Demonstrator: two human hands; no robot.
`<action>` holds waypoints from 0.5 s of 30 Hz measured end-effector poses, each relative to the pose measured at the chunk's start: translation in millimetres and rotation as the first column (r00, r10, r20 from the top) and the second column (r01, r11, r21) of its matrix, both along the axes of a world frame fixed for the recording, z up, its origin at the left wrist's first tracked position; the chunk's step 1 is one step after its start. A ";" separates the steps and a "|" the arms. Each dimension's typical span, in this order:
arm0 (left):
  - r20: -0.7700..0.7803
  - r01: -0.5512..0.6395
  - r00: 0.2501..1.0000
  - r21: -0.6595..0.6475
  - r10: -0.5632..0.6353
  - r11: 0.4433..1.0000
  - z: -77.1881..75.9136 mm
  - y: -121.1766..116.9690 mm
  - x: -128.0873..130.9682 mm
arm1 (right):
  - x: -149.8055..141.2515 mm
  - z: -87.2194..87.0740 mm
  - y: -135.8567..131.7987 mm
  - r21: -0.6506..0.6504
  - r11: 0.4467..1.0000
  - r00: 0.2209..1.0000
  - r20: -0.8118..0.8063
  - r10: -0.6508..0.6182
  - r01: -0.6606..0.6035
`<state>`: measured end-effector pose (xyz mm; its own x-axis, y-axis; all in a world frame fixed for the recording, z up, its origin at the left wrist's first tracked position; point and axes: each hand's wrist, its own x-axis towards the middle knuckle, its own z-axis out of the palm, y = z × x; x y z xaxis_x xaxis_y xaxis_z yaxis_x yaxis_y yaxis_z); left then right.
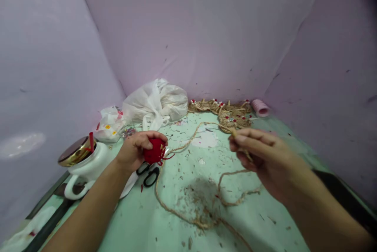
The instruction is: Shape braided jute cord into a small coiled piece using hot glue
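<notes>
My left hand (138,150) is closed around a small round red yarn piece (154,151) with yellow marks on it and loose red strands at its edge. My right hand (259,151) pinches a length of tan jute rope (246,153), partly hidden by the fingers. A longer stretch of braided jute rope (173,212) curves loosely over the green table between both hands. Black-handled scissors (151,177) lie just below my left hand, their blades mostly covered. Behind my right hand are woven jute pieces (234,120) with red and white trims.
A tied white plastic bag (157,100) sits at the back, beside a smaller printed bag (110,124). A white mug (88,161) with a gold-rimmed lid (77,153) stands at the left. A pink spool (260,108) lies at back right. Fibre scraps litter the green tabletop (141,220).
</notes>
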<state>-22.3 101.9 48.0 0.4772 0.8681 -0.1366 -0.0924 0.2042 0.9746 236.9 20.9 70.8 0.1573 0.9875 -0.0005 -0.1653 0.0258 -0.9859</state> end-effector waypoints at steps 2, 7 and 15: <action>0.140 0.032 0.990 -0.077 -0.021 0.997 3.1 -3.1 0.6 | -9.9 -8.1 3.1 -0.078 0.993 0.996 -0.004 0.087 -0.087; 0.235 -0.039 0.969 -0.130 0.070 0.991 11.3 -15.8 14.6 | -20.2 -20.7 -1.0 -0.121 0.964 0.966 0.075 0.247 -0.237; 0.162 -0.160 0.972 -0.086 0.173 0.983 9.9 -50.4 44.1 | -44.5 -33.6 -20.1 0.139 0.910 0.828 0.484 0.281 -0.390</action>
<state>21.8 51.5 57.8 0.3482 0.9281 -0.1317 -0.2919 0.2408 0.9256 192.4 0.8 37.2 -0.2549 0.9432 0.2133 0.2491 0.2772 -0.9280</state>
